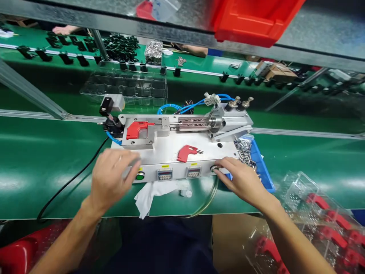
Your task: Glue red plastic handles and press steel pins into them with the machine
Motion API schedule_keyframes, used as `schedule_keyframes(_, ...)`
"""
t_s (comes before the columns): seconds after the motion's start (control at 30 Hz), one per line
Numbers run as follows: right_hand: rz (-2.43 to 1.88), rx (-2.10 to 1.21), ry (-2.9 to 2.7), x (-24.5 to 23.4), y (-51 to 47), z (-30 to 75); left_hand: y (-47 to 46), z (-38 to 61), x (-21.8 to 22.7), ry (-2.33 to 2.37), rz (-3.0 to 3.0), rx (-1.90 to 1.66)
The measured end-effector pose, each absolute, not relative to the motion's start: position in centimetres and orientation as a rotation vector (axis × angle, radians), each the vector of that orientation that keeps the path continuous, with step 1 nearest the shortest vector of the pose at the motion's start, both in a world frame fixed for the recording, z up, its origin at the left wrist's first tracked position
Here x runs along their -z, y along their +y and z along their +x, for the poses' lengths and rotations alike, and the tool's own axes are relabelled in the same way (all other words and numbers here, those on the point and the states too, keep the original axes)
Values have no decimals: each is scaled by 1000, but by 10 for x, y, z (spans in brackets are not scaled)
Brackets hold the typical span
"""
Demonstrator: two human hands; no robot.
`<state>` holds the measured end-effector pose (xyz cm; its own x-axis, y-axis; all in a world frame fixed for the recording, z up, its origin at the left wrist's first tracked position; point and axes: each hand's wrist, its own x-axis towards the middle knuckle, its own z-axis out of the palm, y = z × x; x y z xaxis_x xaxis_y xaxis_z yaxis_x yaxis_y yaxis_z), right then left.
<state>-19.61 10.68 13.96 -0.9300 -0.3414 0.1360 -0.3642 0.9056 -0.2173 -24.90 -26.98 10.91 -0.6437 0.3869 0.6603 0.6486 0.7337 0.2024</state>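
A small metal press machine point(171, 148) stands on the green bench in front of me. One red plastic part point(137, 128) sits clamped in its fixture at the left. A second red part point(186, 152) with a metal pin lies loose on the machine's flat top. My left hand point(110, 179) rests at the machine's front left corner, its fingers curled beside the green button point(139, 176); motion blurs the fingertips. My right hand point(242, 179) reaches to the front right corner, fingertips on a round button point(214, 168), and holds nothing.
A blue tray point(262, 167) of metal pins sits right of the machine. Clear trays with red parts point(327, 217) lie at lower right. A white cloth point(151, 194) hangs under the machine's front. Black parts point(121, 45) and another person's arm point(194, 49) are on the far bench. A red bin point(251, 19) sits overhead.
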Motion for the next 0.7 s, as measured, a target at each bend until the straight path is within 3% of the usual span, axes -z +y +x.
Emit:
schedule_keyframes(0.2, 449, -214, -3043, -119, 116, -186, -276, -209, -67, -2395, -838, 392)
schedule_keyframes(0.7, 249, 34, -3093, -114, 103, -190, -268, -213, -89, -2630, -798, 538)
